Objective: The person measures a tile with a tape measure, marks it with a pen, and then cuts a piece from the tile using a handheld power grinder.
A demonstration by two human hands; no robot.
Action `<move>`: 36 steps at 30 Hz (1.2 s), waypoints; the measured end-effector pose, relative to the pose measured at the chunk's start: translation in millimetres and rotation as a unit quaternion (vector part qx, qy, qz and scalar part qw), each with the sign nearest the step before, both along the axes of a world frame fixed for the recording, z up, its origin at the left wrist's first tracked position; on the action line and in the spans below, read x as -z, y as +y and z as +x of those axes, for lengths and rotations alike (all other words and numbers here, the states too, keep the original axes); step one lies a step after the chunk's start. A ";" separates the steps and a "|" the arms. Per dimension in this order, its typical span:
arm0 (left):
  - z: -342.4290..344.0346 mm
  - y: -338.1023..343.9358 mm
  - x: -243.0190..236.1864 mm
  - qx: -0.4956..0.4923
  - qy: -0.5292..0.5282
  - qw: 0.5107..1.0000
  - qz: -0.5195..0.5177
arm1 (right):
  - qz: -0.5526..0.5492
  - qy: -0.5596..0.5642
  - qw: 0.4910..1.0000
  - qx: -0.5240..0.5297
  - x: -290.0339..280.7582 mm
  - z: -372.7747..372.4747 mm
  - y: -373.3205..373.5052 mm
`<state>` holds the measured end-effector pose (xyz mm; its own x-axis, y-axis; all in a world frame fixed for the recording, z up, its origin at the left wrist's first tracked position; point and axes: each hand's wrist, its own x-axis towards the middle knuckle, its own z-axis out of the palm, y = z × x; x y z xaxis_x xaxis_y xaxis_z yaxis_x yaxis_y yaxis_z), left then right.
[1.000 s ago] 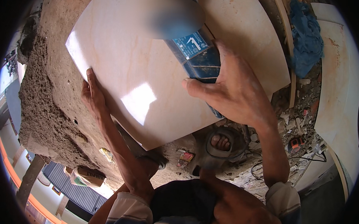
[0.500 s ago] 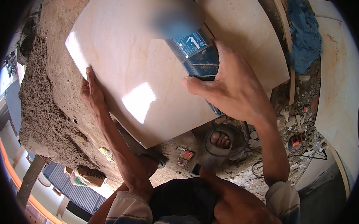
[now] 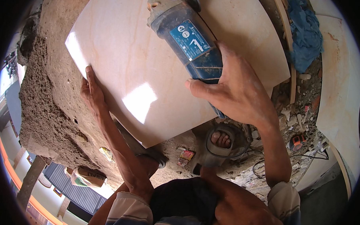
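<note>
A large glossy cream tile (image 3: pixel 118 51) with faint veining lies in front of me. My left hand (image 3: pixel 94 94) grips its left edge, fingers along the rim and the index fingertip on top. Over the tile, my right hand (image 3: pixel 242 91) is wrapped round the rear body of a dusty blue angle grinder (image 3: pixel 183 29) with a label on its casing. The grinder's head is at the upper edge of the view, partly cut off, and its disc shows only as a dark edge. Whether the disc touches the tile, I cannot tell.
Rubble and an orange-black tape measure (image 3: pixel 297 142) lie at right, beside a black cable (image 3: pixel 305 156). A blue cloth (image 3: pixel 304 35) rests past a wooden strip (image 3: pixel 289 45). Another pale tile (image 3: pixel 339 78) stands far right. A sand heap (image 3: pixel 41 107) fills the left. My sandalled foot (image 3: pixel 220 141) is near the tile.
My right hand and the grinder have shifted slightly right and toward me. The grinder's front, blurred over before, now shows clearly. My left hand and the tile stay put.
</note>
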<state>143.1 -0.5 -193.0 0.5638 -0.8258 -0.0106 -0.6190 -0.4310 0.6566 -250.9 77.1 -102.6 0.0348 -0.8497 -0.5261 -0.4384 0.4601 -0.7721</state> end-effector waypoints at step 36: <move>3.1 3.5 -5.2 -0.010 0.003 1.000 0.025 | 0.039 -0.037 0.998 0.018 -8.3 -3.0 25.5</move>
